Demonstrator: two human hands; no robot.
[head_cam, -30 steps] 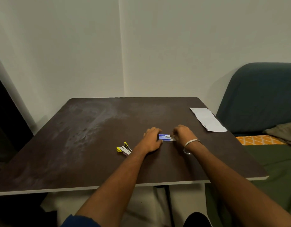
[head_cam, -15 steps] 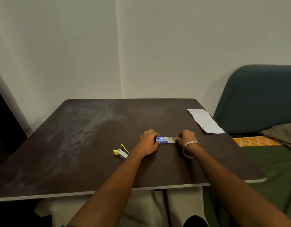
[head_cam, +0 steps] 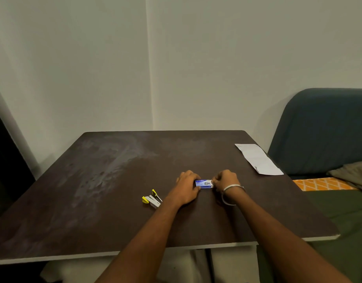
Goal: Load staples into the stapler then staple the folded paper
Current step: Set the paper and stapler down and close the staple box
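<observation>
Staple box: a small blue and white staple box (head_cam: pixel 204 184) lies flat on the dark table (head_cam: pixel 114 180), just right of the frame's centre, its long axis running left to right across the picture.
Left hand: the left hand (head_cam: pixel 187 188) is closed on the box's left end, fingers curled over it, pinning it to the tabletop.
Right hand: the right hand (head_cam: pixel 225 180), with a metal bangle (head_cam: pixel 232 189) at the wrist, pinches the box's right end; the fingertips are bunched there, probably on the end flap or the inner tray, though the view is too small to say which.
Key relation: the two hands face each other along the box's long axis, so the likely opening pull runs toward the right of the frame, away from the left hand.
Stapler: the yellow and grey stapler (head_cam: pixel 152 199) lies hinged open on the table, lower left of the box, just beside the left wrist and apart from it.
Nearer hand: the left hand is nearer the stapler.
Folded paper: the folded paper (head_cam: pixel 258 159) lies untouched at the table's right edge, upper right of the hands and well apart from them.
Task stage: judged early; no staples are visible outside the box.
</observation>
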